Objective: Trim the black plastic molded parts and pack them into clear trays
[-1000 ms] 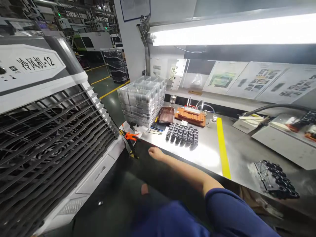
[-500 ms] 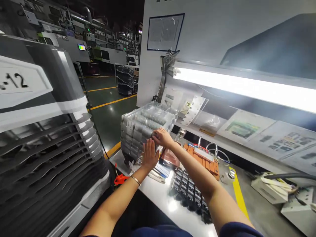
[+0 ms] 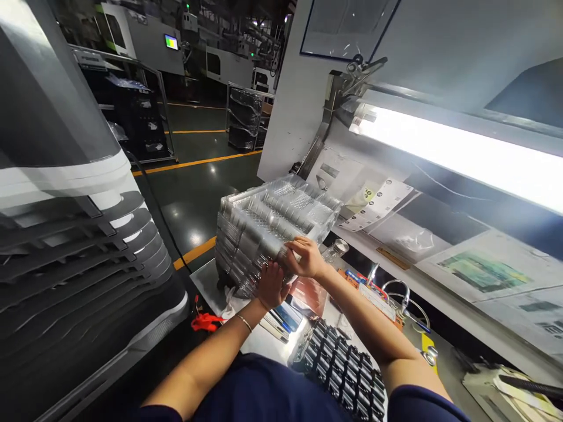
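While both hands work at the near corner of the stack of clear plastic trays (image 3: 237,249), an orange-red tool (image 3: 206,322) lies to their left, by the edge of the metal surface (image 3: 200,280). The stack stands upright on that surface. Against its side rests the left hand (image 3: 270,285), fingers together; whether it grips anything, I cannot tell. Slim tools (image 3: 278,327) lie just beside it. The right hand (image 3: 308,258), close by, has its fingers bent over the upper corner; how many trays they catch is hidden. The step looks like steadying or separating trays, and moving any would call for a sure hold on the thin rims and even support beneath. Further right are a glass jar (image 3: 340,246), rows of black parts (image 3: 345,369) and an orange fixture (image 3: 347,277).
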`<state>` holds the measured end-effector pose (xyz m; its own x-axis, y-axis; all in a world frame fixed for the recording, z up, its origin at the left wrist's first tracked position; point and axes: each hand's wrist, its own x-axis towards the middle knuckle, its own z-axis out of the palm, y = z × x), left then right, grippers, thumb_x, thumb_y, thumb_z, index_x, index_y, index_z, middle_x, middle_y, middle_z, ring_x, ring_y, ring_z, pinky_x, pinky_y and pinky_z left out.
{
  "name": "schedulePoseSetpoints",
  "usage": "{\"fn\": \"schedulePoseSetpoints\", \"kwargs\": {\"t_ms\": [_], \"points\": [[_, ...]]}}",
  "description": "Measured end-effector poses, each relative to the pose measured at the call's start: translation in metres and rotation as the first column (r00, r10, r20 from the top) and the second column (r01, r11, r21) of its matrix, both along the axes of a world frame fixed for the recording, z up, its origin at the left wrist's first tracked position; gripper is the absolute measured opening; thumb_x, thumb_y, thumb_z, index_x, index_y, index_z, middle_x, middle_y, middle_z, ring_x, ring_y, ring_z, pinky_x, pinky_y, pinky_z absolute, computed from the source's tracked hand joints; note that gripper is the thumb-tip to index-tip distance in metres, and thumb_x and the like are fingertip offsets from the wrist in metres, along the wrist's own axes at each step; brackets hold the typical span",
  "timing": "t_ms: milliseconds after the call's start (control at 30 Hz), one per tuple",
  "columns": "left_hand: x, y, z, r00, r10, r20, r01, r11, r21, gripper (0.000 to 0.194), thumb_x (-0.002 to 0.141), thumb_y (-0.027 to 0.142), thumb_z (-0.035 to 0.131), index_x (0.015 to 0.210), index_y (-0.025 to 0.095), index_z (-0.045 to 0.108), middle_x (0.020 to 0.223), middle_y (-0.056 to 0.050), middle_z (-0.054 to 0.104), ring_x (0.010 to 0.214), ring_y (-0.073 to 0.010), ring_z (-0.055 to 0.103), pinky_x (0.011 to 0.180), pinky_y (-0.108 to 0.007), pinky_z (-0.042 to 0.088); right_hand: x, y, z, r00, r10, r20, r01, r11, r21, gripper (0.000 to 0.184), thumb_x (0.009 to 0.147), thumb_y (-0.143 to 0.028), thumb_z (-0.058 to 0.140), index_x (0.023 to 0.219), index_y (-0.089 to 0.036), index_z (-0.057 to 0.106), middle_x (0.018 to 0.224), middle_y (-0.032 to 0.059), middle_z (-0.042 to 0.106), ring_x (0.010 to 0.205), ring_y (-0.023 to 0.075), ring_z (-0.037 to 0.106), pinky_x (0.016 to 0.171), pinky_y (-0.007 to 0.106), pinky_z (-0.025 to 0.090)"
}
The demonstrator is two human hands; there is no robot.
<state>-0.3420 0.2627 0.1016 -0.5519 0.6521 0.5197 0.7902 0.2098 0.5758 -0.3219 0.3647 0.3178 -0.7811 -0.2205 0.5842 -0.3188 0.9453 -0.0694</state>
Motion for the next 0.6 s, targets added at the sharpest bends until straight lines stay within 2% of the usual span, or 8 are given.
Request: {"fn": "schedulePoseSetpoints", "kwargs": {"t_ms": [167,300,400,500,567,600], "points": [[0.001,0.0,-0.006,0.987,0.082,-0.141,-0.067,0.992,0.109,0.054,0.09,0.055,0.03,0.114,0.017,0.061,0.118,-0.025,0.064,0.123,-0.038,0.052,0.103,-0.064,0.04,-0.009,0.006,0.025,0.997,-0.011,0.079,0.019,0.995,-0.099,0.021,0.085,-0.025,0.046,0.083,-0.014,0.064,0.061,0.0037,0.062,0.054,0.0131,0.053,0.058,0.027,0.045],[-0.001,0.001,-0.004,0.957,0.158,-0.242,-0.111,0.974,0.196,0.047,0.089,0.052,0.033,0.11,0.02,0.06,0.109,-0.023,0.068,0.115,-0.0385,0.058,0.096,-0.065,0.046,-0.017,0.006,0.051,0.945,-0.084,0.315,0.078,0.996,0.032,0.023,0.079,-0.03,0.059,0.093,-0.013,0.065,0.063,0.0029,0.065,0.062,0.0154,0.059,0.062,0.028,0.046],[-0.001,0.0,-0.001,0.946,0.177,-0.272,-0.123,0.971,0.204,0.044,0.088,0.049,0.034,0.11,0.02,0.06,0.108,-0.024,0.067,0.113,-0.0402,0.059,0.093,-0.066,0.048,-0.029,0.006,0.085,0.915,-0.181,0.36,0.163,0.983,0.08,0.009,0.076,-0.022,0.059,0.08,-0.016,0.063,0.061,0.0006,0.063,0.057,0.0126,0.056,0.059,0.027,0.043],[0.002,0.0,-0.004,0.943,0.171,-0.284,-0.124,0.976,0.178,0.044,0.088,0.048,0.034,0.112,0.02,0.06,0.111,-0.024,0.066,0.117,-0.0396,0.056,0.094,-0.063,0.05,-0.048,0.009,0.138,0.967,-0.195,0.165,0.206,0.977,-0.051,0.011,0.08,-0.024,0.058,0.071,-0.017,0.058,0.063,-0.0006,0.06,0.057,0.0107,0.053,0.058,0.027,0.043],[0.003,0.001,-0.008,0.957,0.14,-0.253,-0.106,0.984,0.144,0.046,0.088,0.046,0.034,0.116,0.02,0.059,0.116,-0.025,0.063,0.125,-0.0384,0.049,0.1,-0.062,0.046,-0.064,0.017,0.174,0.979,-0.187,-0.086,0.165,0.963,-0.215,0.019,0.084,-0.034,0.057,0.076,-0.018,0.058,0.071,0.0005,0.059,0.064,0.0118,0.055,0.062,0.029,0.045],[0.003,0.002,-0.01,0.968,0.113,-0.223,-0.089,0.989,0.115,0.047,0.088,0.046,0.034,0.12,0.019,0.057,0.12,-0.026,0.061,0.129,-0.0379,0.044,0.104,-0.062,0.041,-0.074,0.023,0.19,0.956,-0.199,-0.217,0.124,0.941,-0.315,0.024,0.088,-0.04,0.054,0.081,-0.018,0.058,0.076,0.0018,0.059,0.068,0.0126,0.056,0.065,0.03,0.047]]}}
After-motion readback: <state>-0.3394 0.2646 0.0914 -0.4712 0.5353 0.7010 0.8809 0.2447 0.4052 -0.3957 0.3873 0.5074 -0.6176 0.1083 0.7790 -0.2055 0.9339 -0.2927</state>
